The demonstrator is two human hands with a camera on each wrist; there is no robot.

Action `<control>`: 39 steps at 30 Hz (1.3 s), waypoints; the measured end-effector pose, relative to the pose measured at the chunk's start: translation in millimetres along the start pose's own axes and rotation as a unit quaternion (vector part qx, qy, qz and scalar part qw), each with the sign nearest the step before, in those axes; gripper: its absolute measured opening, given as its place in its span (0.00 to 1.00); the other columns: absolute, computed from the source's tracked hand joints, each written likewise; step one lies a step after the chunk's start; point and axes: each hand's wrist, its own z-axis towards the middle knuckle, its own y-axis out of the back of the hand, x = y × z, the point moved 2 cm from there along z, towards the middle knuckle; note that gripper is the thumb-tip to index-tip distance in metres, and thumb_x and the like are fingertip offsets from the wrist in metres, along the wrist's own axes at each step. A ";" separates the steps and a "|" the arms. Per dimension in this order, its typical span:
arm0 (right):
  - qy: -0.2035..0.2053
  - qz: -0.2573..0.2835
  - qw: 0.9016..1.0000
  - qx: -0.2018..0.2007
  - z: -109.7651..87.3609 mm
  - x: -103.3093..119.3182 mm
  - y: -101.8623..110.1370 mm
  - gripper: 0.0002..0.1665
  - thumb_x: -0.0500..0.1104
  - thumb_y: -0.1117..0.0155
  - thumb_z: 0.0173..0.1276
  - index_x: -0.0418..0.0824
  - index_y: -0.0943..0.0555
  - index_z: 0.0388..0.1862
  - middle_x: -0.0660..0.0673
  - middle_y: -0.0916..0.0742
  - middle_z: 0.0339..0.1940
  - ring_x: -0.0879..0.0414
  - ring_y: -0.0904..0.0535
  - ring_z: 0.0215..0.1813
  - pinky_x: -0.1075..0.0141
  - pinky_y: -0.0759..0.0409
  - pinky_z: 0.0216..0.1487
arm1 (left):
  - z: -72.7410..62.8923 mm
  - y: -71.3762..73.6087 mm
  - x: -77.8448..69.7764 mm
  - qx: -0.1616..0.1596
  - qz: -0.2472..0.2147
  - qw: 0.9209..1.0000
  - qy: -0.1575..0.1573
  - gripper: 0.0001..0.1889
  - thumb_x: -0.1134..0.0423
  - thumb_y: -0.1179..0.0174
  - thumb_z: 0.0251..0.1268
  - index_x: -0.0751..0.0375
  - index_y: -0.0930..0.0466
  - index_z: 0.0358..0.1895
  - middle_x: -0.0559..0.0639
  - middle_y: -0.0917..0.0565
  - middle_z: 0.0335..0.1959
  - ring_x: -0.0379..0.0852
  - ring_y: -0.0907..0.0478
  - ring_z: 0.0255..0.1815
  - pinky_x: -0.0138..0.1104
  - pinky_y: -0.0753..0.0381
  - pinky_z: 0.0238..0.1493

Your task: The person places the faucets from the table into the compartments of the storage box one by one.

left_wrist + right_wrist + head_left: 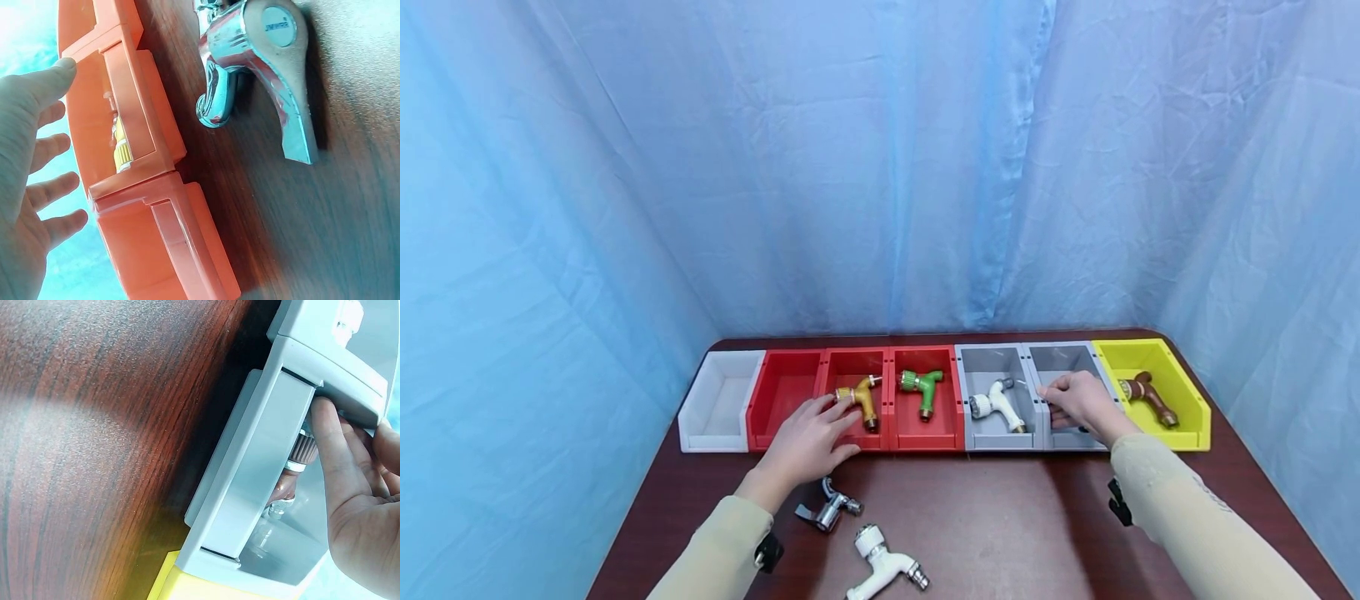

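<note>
My left hand (811, 440) hovers at the front of the red bins with its fingers spread, close by a yellow tap (867, 403) in the middle red bin. In the left wrist view nothing lies between those fingers. My right hand (1082, 402) reaches into the right grey bin (265, 481). Its fingers extend inside, beside the ribbed knob of a brown tap (286, 481), with the thumb near the divider's rim. The hand hides this tap in the head view. On the table, a chrome tap (829, 510) and a white tap (883, 565) lie near my left forearm.
Along the table's back edge run a white bin (721, 442), three red bins (853, 354) and two grey bins, ending at a yellow bin (1195, 429). A green tap (925, 388), another white tap (1000, 407) and another brown tap (1150, 398) lie in bins. Blue curtains (880, 167) hang behind.
</note>
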 end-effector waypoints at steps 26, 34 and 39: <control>0.000 0.011 1.000 -0.002 -0.3 -0.7 -1.0 0.19 0.44 0.42 0.80 0.26 0.18 0.51 0.39 0.14 0.35 0.53 0.14 0.34 0.54 0.10 0.41 | -43.5 -11.6 -5.9 0.063 -0.001 0.993 -0.101 0.34 0.41 0.32 0.63 0.43 0.25 0.73 0.48 0.28 0.75 0.58 0.33 0.75 0.55 0.30 0.72; -0.001 0.008 1.000 0.001 1.2 -1.6 -1.0 0.19 0.44 0.42 0.80 0.28 0.17 0.50 0.39 0.14 0.36 0.54 0.14 0.34 0.55 0.10 0.41 | -53.8 -19.1 -3.1 0.102 -0.031 0.988 -0.112 0.35 0.41 0.32 0.63 0.41 0.27 0.74 0.47 0.29 0.76 0.58 0.35 0.77 0.55 0.34 0.74; 0.001 0.006 1.000 0.000 1.5 -2.6 -2.1 0.18 0.44 0.43 0.80 0.28 0.17 0.50 0.39 0.14 0.37 0.54 0.15 0.34 0.56 0.10 0.41 | -59.6 -21.8 -1.7 0.110 -0.040 0.985 -0.128 0.35 0.43 0.31 0.63 0.39 0.28 0.74 0.46 0.29 0.76 0.58 0.36 0.77 0.56 0.33 0.74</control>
